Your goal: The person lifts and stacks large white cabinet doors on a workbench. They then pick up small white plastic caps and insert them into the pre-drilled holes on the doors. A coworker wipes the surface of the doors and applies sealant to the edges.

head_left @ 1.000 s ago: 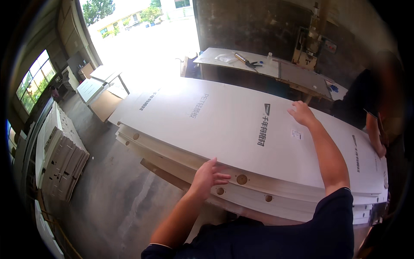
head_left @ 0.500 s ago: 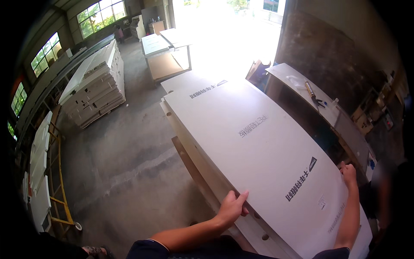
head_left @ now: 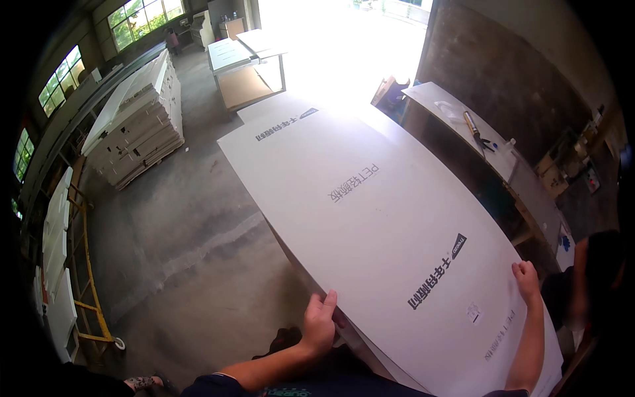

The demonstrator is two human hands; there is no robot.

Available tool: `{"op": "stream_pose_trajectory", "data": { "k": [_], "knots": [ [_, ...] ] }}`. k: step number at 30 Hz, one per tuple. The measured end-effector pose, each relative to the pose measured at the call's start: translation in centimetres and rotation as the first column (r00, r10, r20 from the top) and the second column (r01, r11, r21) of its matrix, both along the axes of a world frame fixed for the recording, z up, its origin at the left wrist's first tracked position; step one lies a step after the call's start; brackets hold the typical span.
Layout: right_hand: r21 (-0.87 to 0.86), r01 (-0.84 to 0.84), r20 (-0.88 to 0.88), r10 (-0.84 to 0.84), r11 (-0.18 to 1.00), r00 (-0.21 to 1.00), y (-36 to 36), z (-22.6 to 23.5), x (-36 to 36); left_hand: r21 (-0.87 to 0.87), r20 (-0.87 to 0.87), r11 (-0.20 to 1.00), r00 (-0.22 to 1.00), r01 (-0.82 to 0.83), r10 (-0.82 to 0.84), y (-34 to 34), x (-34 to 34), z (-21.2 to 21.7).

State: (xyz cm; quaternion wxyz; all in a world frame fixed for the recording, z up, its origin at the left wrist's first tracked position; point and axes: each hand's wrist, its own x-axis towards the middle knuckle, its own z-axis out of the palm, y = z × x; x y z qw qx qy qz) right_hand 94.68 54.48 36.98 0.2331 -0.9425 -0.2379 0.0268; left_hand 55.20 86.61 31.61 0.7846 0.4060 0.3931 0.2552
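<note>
Spanning the space between both hands, a large white panel is gripped: its left long edge is pinched by the left hand, thumb laid on top, fingers tucked underneath; its opposite edge is clasped by the right hand. So the panel is found to the left hand's right and the right hand's left, with neither hand nearer, since both are in contact. Now the long axis: it is aimed ahead and leftward of the hands, the far end pointed roughly toward the left side of the bright doorway. Just beyond the right hand, a dark-clothed co-worker is glimpsed. Well left of the left hand, a yellow-framed cart is seen. Ahead of the right hand, a caulking gun is laid on a counter; far ahead-left of the left hand, more panels are stacked.
</note>
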Motion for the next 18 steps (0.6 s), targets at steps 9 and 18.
{"op": "stream_pose_trajectory", "data": {
  "k": [9, 18],
  "knots": [
    [0.123, -0.012, -0.015, 0.013, 0.992, 1.0, -1.4, -1.4, -0.2, -0.399, 0.207, 0.831, 0.921, 0.387, -0.33, -2.6, 0.2, -0.2],
    [0.165, 0.072, -0.214, -0.036, 0.984, 0.976, -0.1, 1.7, -0.8, -0.372, 0.31, 0.811, 0.884, 0.452, -0.35, -1.7, -0.2, -2.6]
  ]
}}
